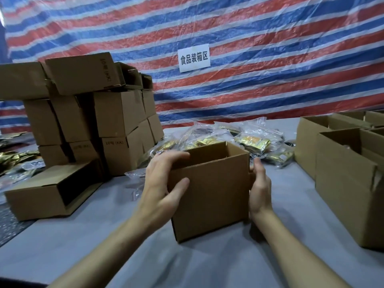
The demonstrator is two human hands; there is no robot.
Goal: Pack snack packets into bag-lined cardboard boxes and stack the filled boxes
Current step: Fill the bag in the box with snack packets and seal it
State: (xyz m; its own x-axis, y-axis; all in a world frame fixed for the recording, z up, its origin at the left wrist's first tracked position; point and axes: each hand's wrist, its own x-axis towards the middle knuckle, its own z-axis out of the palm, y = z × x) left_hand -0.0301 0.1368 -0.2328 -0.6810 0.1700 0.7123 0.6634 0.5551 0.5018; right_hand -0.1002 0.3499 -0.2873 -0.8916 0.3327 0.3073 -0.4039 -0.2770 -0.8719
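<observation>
I've got the box (209, 194) dead centre, standing upright on the grey table (207, 262) with its top open, and both hands are on it, one at each side. The left hand (164, 183) grips the left wall: fingers curl over the top edge, thumb lies across the front face. The right hand (259, 190) is against the right wall, thumb pointing up along the near corner, with a small side flap showing just under it. Its fingers run out of sight behind the box, so I can't tell whether they curl or lie flat. The hands are apart, with the box between them.

Just behind the box lies a heap of snack packets (249, 142), gold and yellow, in clear bags, spread toward the right. To the left, a stack of boxes (116, 113) rises several layers high, some tilted, the top ones leaning. In front of that stack, one box lies on its side (47, 194), its open mouth facing right. More gold packets (12, 159) show at the far left edge, too blurred for detail. A loose clear bag (135, 175) lies flat beside the left hand.

On the right, open boxes (342, 183) stand in a row toward the back. Behind everything hangs a red, white and blue striped sheet (249, 90) with a white sign (194, 58) stuck on it.
</observation>
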